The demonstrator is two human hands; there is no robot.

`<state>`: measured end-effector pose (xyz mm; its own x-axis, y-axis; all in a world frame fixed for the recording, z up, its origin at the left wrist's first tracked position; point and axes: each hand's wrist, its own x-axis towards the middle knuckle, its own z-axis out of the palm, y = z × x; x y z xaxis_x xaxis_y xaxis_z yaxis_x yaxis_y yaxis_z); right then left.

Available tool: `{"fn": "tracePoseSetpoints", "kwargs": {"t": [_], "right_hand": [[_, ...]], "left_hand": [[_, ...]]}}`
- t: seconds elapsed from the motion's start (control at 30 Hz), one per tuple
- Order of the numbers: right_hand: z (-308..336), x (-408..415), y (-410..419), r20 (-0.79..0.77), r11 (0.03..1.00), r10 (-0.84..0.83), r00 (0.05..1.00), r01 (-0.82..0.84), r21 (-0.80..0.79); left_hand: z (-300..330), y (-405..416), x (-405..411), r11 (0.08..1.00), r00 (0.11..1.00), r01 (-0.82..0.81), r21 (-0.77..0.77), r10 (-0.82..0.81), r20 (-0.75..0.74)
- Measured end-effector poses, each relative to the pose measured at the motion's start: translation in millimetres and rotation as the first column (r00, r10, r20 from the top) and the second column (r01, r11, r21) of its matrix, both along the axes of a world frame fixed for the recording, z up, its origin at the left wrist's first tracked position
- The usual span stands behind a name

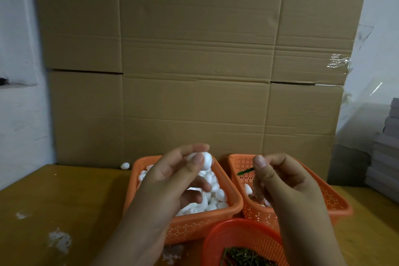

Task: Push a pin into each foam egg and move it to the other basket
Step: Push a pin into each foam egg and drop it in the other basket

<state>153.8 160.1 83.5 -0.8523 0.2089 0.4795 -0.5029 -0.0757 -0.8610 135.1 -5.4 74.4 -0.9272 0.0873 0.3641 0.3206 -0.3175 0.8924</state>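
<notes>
Head view: at lower centre the left hand point(172, 181) pinches a foam egg point(204, 158) above the egg-filled left basket point(194, 222). Right of it, the right hand point(287, 188) pinches a green pin point(245, 171) over the right basket point(332, 201).

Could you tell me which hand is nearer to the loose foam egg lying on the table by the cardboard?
Left. The left hand is just right of the loose egg; the right hand is farther right, over the other basket.
</notes>
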Motion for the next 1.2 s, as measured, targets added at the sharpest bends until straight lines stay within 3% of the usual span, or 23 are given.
{"fn": "tracePoseSetpoints", "kwargs": {"t": [0.1, 0.23, 0.77, 1.2], "right_hand": [[-0.6, 0.1, 0.6, 0.01, 0.994, 0.066, 0.998, -0.065, -0.083], [0.0, 1.9, 0.4, -0.003, 0.991, 0.124, 0.992, -0.124, -0.043], [-2.4, 1.0, -1.8, -0.074, 0.984, 0.016, 0.997, -0.003, 0.178], [-8.9, -2.0, -3.7, -0.163, 0.958, 0.053, 0.985, -0.004, 0.286]], "left_hand": [[-3.0, -0.4, -1.0, 0.998, 0.998, 0.066, 0.009, -0.066, 0.006], [-3.1, 0.1, -1.7, 0.994, 0.995, 0.099, 0.041, -0.1, 0.003], [1.9, 2.1, 0.7, 0.996, 0.996, 0.076, 0.04, -0.074, -0.042], [-1.7, 1.4, -0.2, 0.983, 0.981, -0.069, -0.173, 0.035, -0.191]]}}
